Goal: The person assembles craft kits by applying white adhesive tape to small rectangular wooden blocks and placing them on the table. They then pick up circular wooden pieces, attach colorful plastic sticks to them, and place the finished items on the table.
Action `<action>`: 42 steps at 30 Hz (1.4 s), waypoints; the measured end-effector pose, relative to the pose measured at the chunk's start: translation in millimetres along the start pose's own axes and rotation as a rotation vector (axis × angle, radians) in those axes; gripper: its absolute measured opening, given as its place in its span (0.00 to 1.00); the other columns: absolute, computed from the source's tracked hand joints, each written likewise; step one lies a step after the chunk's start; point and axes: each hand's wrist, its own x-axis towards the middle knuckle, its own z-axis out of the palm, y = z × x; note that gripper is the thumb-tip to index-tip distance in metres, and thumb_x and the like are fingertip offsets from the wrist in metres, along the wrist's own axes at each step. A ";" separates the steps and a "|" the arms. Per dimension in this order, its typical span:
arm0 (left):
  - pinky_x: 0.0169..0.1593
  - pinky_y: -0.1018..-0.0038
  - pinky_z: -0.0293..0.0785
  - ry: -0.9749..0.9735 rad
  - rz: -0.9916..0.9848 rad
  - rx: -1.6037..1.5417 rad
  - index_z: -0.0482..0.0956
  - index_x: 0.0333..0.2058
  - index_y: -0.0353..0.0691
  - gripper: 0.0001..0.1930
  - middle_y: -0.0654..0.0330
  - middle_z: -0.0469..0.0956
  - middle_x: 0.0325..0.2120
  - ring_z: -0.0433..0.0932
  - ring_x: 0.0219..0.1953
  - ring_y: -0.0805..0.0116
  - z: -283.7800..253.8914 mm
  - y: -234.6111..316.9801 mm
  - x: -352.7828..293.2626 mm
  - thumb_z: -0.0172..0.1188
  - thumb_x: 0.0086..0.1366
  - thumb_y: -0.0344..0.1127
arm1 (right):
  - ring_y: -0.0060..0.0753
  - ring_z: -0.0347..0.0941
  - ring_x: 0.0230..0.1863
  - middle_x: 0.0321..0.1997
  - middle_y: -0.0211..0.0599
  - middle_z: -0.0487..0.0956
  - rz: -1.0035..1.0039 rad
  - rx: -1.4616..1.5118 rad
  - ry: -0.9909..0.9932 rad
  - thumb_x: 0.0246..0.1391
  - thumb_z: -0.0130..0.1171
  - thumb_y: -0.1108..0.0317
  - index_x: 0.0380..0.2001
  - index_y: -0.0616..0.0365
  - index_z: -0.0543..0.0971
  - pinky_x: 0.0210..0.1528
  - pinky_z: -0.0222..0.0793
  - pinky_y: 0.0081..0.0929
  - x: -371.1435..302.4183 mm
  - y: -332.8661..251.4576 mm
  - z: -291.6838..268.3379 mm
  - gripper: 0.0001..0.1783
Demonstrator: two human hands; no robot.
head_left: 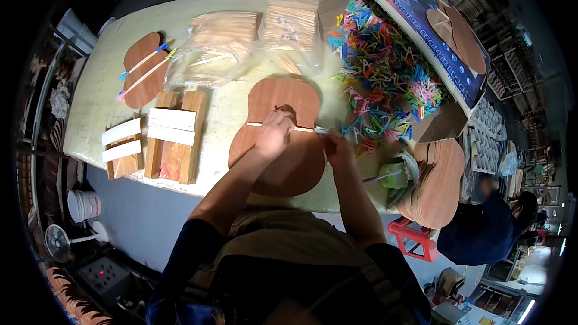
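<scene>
A guitar-shaped thin wooden plate lies flat on the table in front of me. Across its waist runs a narrow light wooden strip. My left hand rests over the middle of this strip, its fingers bunched and pressed down on it; the fingertips are partly hidden. At the strip's right end, by the plate's edge, my right hand pinches a small pale clothespin. The fingers cover part of that clothespin.
Colourful clothespins fill an open carton at right. Bagged wooden sticks lie at the back. Left are another plate with clipped strips and wooden frames. Stacked plates stand right, near a seated person.
</scene>
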 end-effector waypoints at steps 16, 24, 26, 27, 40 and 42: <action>0.49 0.60 0.70 0.011 -0.064 -0.118 0.73 0.24 0.38 0.03 0.54 0.76 0.38 0.74 0.42 0.51 -1.0 -9.5 -1.2 0.59 0.53 0.24 | 0.42 0.76 0.30 0.26 0.43 0.79 -0.702 -1.871 0.074 0.48 0.65 0.58 0.28 0.64 0.80 0.33 0.71 0.36 29.1 -67.2 56.2 0.17; 0.51 0.61 0.68 -0.064 -0.091 -0.118 0.74 0.27 0.38 0.03 0.55 0.75 0.37 0.74 0.43 0.55 -4.8 -10.7 -2.3 0.57 0.52 0.28 | 0.13 0.60 0.22 0.26 0.24 0.74 0.155 -0.854 -0.541 0.53 0.63 0.71 0.42 0.65 0.78 0.23 0.54 0.13 35.3 -1.3 221.0 0.14; 0.53 0.59 0.66 0.052 -0.043 -0.061 0.77 0.33 0.37 0.07 0.51 0.76 0.38 0.74 0.46 0.53 -1.3 -10.7 -3.4 0.53 0.55 0.29 | 0.14 0.62 0.24 0.29 0.29 0.76 0.291 -0.965 -0.583 0.50 0.64 0.74 0.49 0.67 0.75 0.24 0.55 0.13 35.7 27.2 245.1 0.22; 0.53 0.59 0.66 0.024 -0.081 -0.089 0.77 0.34 0.37 0.08 0.50 0.76 0.39 0.74 0.46 0.52 -0.5 -11.2 -4.6 0.52 0.56 0.29 | 0.16 0.63 0.24 0.31 0.30 0.77 0.356 -1.004 -0.646 0.48 0.65 0.75 0.46 0.67 0.78 0.24 0.56 0.14 51.9 45.6 244.2 0.19; 0.58 0.61 0.64 -0.059 -0.215 -0.143 0.76 0.37 0.36 0.11 0.50 0.75 0.42 0.71 0.51 0.51 7.2 -15.3 -14.5 0.52 0.55 0.29 | 0.21 0.72 0.31 0.36 0.33 0.80 0.131 -1.596 -0.956 0.49 0.65 0.71 0.49 0.64 0.77 0.30 0.68 0.19 55.4 67.4 249.6 0.22; 0.59 0.61 0.62 -0.144 -0.131 -0.110 0.76 0.36 0.37 0.11 0.53 0.75 0.42 0.71 0.52 0.54 -6.4 -13.0 -7.4 0.54 0.53 0.29 | 0.22 0.72 0.36 0.40 0.34 0.78 -0.086 -1.348 -0.952 0.51 0.64 0.68 0.56 0.63 0.71 0.37 0.69 0.19 57.0 31.0 228.4 0.29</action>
